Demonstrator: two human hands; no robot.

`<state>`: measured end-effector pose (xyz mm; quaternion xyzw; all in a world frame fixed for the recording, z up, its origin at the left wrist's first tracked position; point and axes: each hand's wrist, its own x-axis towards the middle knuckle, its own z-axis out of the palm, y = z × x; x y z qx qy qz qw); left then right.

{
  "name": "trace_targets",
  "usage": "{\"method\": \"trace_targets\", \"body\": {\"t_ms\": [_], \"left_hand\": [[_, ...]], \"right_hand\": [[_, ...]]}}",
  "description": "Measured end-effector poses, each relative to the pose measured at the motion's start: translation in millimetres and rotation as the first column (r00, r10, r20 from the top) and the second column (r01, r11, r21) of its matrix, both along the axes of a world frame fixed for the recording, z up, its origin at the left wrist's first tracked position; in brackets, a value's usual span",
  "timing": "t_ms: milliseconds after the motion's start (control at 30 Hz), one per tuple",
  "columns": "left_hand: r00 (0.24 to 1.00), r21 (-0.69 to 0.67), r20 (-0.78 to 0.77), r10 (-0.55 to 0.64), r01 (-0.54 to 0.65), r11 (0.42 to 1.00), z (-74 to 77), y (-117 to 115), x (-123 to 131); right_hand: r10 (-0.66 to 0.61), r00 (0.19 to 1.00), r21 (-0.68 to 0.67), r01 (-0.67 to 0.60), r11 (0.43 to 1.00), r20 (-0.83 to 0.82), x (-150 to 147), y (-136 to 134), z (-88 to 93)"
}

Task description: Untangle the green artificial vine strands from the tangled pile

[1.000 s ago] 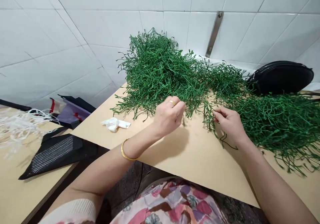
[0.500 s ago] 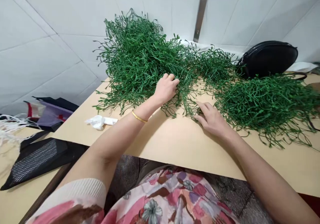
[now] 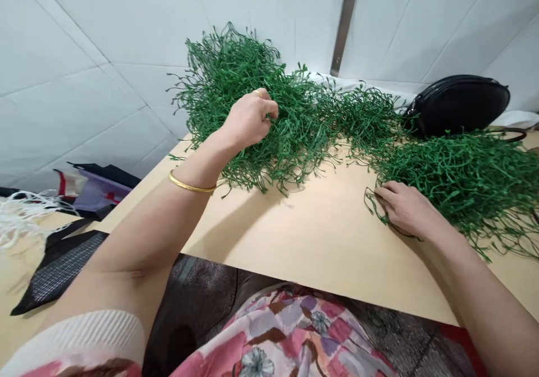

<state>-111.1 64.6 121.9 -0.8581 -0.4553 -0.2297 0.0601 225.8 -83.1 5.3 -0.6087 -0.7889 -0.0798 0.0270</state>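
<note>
A big heap of green plastic sprigs (image 3: pixel 269 113) lies at the back of the tan table (image 3: pixel 311 242), against the tiled wall. My left hand (image 3: pixel 250 120), with a gold ring and bangle, is raised over this heap, its fingers pinched on some strands. A second green pile (image 3: pixel 463 175) spreads across the right side. My right hand (image 3: pixel 406 208) rests on the table at that pile's near left edge, fingers curled over a few thin green strands.
A black oval bag (image 3: pixel 458 105) sits at the back right by the wall. A metal strip (image 3: pixel 343 26) runs up the tiles. To the left, a lower table holds black mesh fabric (image 3: pixel 59 270), white strings (image 3: pixel 21 217) and a purple-black bag (image 3: pixel 90 183).
My left hand has lifted from the table edge up into the left heap. My right hand has slid right to the edge of the right pile. The crumpled white tissue is now hidden.
</note>
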Motion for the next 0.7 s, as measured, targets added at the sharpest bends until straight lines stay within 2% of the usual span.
{"method": "trace_targets", "body": {"t_ms": [100,200,300,367,467,567,633,700], "left_hand": [[0.990,0.145,0.134,0.040,-0.060,0.988,12.5,-7.9,10.5],[0.986,0.281,0.166,-0.011,-0.037,0.959,11.8,-22.0,31.2],[0.984,0.247,-0.055,-0.172,0.180,0.952,-5.5,-42.9,55.2],[0.953,0.202,-0.167,-0.251,0.282,0.938,-21.2,-56.0,67.0],[0.923,0.131,-0.219,-0.317,0.349,0.928,-38.4,-66.8,74.5],[0.927,0.071,-0.200,-0.318,0.338,0.939,-43.6,-67.6,73.3],[0.930,0.079,-0.168,-0.326,0.343,0.936,-46.0,-66.7,70.0],[0.941,0.127,-0.115,-0.319,0.333,0.934,-53.1,-66.6,64.6]], "right_hand": [[0.033,0.999,-0.007,-0.033,0.999,-0.041,-16.0,-2.7,16.4],[0.090,0.973,0.138,-0.061,0.989,-0.213,-36.2,-5.7,42.4],[0.153,0.846,0.323,0.023,0.946,-0.510,-56.9,-7.1,67.9],[0.176,0.748,0.352,0.081,0.933,-0.640,-69.6,-5.3,76.7],[0.175,0.666,0.287,0.061,0.956,-0.725,-86.9,3.1,72.1],[0.186,0.647,0.205,-0.047,0.978,-0.739,-101.4,14.3,55.1],[0.162,0.643,0.158,-0.065,0.985,-0.748,-107.3,19.7,45.7],[0.135,0.622,0.148,-0.031,0.989,-0.771,-108.3,21.3,42.0]]}}
